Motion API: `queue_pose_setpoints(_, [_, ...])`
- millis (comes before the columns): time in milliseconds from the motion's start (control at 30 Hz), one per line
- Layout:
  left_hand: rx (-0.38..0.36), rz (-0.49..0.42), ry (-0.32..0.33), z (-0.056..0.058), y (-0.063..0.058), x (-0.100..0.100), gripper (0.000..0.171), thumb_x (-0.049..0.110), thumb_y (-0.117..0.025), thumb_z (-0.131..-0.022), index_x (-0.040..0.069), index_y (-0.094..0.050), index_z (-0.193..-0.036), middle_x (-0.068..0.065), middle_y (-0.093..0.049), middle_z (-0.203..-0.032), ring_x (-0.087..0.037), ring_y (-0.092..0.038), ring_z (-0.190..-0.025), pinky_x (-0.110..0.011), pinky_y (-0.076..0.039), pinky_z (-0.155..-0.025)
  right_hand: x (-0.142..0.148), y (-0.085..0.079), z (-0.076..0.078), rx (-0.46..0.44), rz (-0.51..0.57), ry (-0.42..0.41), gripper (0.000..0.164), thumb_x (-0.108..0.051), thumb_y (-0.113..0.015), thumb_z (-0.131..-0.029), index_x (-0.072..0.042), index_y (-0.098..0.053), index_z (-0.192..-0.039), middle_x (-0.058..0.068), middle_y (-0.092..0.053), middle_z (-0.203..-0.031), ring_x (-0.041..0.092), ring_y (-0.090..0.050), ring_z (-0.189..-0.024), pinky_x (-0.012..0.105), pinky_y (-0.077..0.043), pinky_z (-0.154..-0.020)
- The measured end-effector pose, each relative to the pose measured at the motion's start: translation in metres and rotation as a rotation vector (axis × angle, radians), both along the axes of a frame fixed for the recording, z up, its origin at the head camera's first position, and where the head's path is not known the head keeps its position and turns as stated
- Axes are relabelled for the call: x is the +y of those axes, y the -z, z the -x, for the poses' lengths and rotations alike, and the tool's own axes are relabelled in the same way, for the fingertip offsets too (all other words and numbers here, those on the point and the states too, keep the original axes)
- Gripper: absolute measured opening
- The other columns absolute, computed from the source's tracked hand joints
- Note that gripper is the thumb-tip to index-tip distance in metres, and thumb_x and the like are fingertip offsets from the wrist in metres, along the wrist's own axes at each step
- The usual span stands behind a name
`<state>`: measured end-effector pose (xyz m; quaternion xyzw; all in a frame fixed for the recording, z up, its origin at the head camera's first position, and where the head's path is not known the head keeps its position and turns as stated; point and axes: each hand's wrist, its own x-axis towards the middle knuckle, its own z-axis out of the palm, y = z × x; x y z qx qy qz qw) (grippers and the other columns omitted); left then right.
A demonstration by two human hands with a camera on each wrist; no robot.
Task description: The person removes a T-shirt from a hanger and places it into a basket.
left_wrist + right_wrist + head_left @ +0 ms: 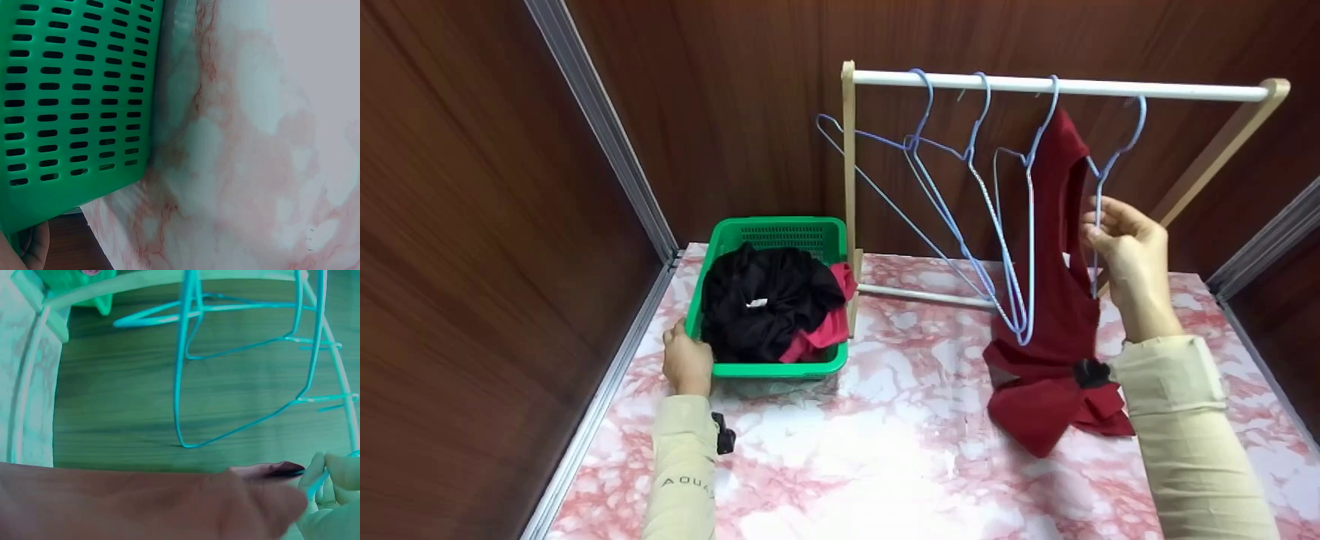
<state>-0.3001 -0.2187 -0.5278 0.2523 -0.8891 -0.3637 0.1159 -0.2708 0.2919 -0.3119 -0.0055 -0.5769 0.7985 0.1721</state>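
My left hand [688, 358] grips the left rim of a green plastic basket [780, 370] on the tabletop. Its curled fingertips [37, 247] show at the basket's edge in the left wrist view. Black clothing [772, 300] and a pink-red cloth [826, 330] fill the basket. On the right, my right hand [1132, 244] pinches the side wire of a blue hanger [1099, 196] that hooks over the rack's bar. From this hanger a dark red sleeveless garment [1042, 322] hangs down, its lower end gathered near the table. In the right wrist view the garment [140, 503] fills the bottom.
A rack with a white bar [1012, 84] and wooden legs stands at the back. Three more blue hangers [1030, 225] hang on it, left of my right hand. Wood-grain panels [720, 112] enclose the marbled tabletop [847, 465] at the back and sides.
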Motion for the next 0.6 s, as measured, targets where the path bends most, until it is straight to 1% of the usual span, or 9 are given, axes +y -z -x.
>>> queue_pose_setpoints(100, [0.004, -0.001, -0.003, -0.001, 0.0, 0.0, 0.054, 0.005, -0.044, -0.086, 0.005, -0.04, -0.14, -0.021, -0.044, -0.135, -0.044, -0.051, -0.117, -0.057, -0.043, -0.09, -0.001, 0.008, -0.001, -0.019, 0.002, 0.043, 0.041, 0.019, -0.043, -0.086, -0.011, -0.07, -0.088, -0.001, -0.066, -0.071, 0.006, -0.06, -0.064, 0.014, -0.05, -0.06])
queue_pose_setpoints(200, [0.006, -0.003, -0.003, -0.001, 0.0, 0.001, 0.055, 0.005, -0.045, -0.085, 0.005, -0.04, -0.139, -0.021, -0.044, -0.135, -0.044, -0.051, -0.117, -0.057, -0.043, -0.09, -0.002, 0.014, -0.001, -0.06, -0.004, 0.13, 0.045, 0.018, -0.039, -0.087, -0.014, -0.07, -0.084, -0.003, -0.064, -0.07, 0.005, -0.056, -0.065, 0.013, -0.047, -0.059])
queue_pose_setpoints(267, [0.008, -0.001, -0.003, -0.002, 0.001, 0.001, 0.054, 0.005, -0.045, -0.085, 0.005, -0.04, -0.139, -0.021, -0.044, -0.135, -0.044, -0.051, -0.117, -0.056, -0.043, -0.09, -0.003, 0.018, -0.001, -0.085, -0.009, 0.195, 0.045, 0.017, -0.04, -0.087, -0.016, -0.071, -0.082, -0.004, -0.063, -0.068, 0.005, -0.053, -0.066, 0.013, -0.043, -0.06])
queue_pose_setpoints(333, [0.018, 0.005, -0.004, -0.002, 0.001, 0.001, 0.054, 0.005, -0.044, -0.085, 0.005, -0.041, -0.139, -0.022, -0.045, -0.134, -0.044, -0.052, -0.115, -0.057, -0.043, -0.09, -0.005, 0.022, -0.001, -0.089, -0.006, 0.249, 0.043, 0.016, -0.042, -0.087, -0.016, -0.071, -0.081, -0.004, -0.062, -0.066, 0.006, -0.05, -0.066, 0.014, -0.039, -0.058])
queue_pose_setpoints(433, [0.027, 0.009, -0.002, -0.001, 0.002, 0.0, 0.053, 0.004, -0.045, -0.086, 0.004, -0.041, -0.138, -0.023, -0.046, -0.132, -0.045, -0.052, -0.114, -0.057, -0.044, -0.088, -0.008, 0.029, -0.003, -0.076, 0.01, 0.293, 0.036, 0.011, -0.047, -0.089, -0.015, -0.071, -0.079, -0.004, -0.061, -0.064, 0.006, -0.047, -0.062, 0.013, -0.036, -0.053])
queue_pose_setpoints(500, [0.014, -0.001, 0.002, 0.001, 0.003, -0.001, 0.053, 0.004, -0.045, -0.086, 0.004, -0.041, -0.139, -0.024, -0.046, -0.132, -0.045, -0.052, -0.114, -0.057, -0.044, -0.089, -0.009, 0.034, -0.003, -0.066, 0.012, 0.315, 0.029, 0.004, -0.053, -0.09, -0.015, -0.07, -0.078, -0.005, -0.059, -0.063, 0.005, -0.045, -0.055, 0.013, -0.034, -0.046])
queue_pose_setpoints(600, [-0.012, -0.015, 0.01, 0.002, 0.001, -0.002, 0.055, 0.005, -0.044, -0.087, 0.004, -0.038, -0.141, -0.024, -0.045, -0.133, -0.046, -0.051, -0.117, -0.057, -0.043, -0.091, -0.009, 0.042, -0.004, -0.066, 0.003, 0.347, 0.017, -0.007, -0.062, -0.089, -0.015, -0.068, -0.075, -0.007, -0.054, -0.06, 0.002, -0.041, -0.046, 0.013, -0.03, -0.039])
